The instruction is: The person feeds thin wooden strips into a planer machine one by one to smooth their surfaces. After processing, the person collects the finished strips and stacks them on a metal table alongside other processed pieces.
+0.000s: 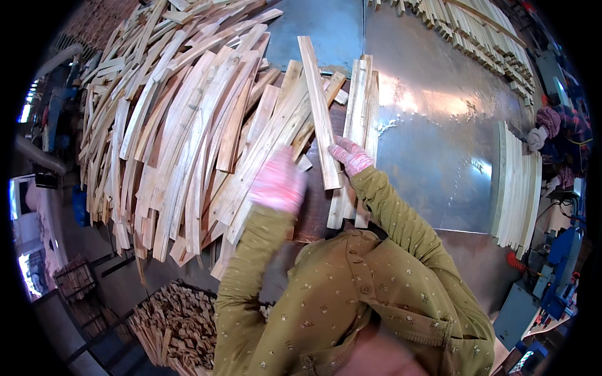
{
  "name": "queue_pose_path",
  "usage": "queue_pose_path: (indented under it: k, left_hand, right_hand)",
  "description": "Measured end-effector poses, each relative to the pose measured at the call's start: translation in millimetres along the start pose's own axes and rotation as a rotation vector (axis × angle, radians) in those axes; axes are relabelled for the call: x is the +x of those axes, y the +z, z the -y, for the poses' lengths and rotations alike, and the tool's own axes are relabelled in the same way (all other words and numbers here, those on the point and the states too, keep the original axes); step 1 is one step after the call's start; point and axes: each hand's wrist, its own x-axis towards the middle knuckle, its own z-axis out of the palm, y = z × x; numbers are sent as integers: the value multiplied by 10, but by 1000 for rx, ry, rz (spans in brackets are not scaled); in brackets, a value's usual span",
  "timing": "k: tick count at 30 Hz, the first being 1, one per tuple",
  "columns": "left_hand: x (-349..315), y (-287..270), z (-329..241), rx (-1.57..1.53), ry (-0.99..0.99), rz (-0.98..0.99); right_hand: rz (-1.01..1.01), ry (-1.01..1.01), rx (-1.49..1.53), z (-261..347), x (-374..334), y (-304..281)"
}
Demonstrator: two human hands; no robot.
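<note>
My right hand (351,155), in a pink-and-white glove, grips a pale wooden slat (318,113) along its right edge near the lower end. The slat is tilted, its far end leaning left. Just right of it, a few slats (357,106) lie side by side on the table, partly hidden by my right hand and sleeve. My left hand (279,182), gloved the same way, is smeared by motion over the right edge of a large heap of loose slats (188,138). Its fingers cannot be made out.
A metal table (433,156) stretches away to the right. Neat rows of slats (476,37) lie at its far right, and another stack (515,188) stands at the right edge beside a co-worker's gloved hand (537,138). Below left is a bin of short wood pieces (175,326).
</note>
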Motion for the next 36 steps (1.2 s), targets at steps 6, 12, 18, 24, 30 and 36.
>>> queue_pose_path:
  k: [6, 12, 18, 24, 30, 36]
  left_hand:
    - [-61, -552, 590, 821, -211, 98]
    - [52, -94, -143, 517, -472, 298]
    - [-249, 667, -577, 119, -250, 272]
    - [-230, 420, -98, -18, -254, 175]
    - [-126, 741, 176, 637, -317, -11]
    - [658, 1170, -666, -92, -386, 246]
  right_hand:
    - [-36, -59, -625, 196, -639, -160]
    - [-498, -65, -1045, -443, -232, -710]
    - [-428, 110, -366, -372, -56, -442]
    - [-263, 67, -441, -466, -120, -573]
    - [-252, 75, -284, -258, 49, -298]
    - [-313, 33, -4, -319, 917, -962]
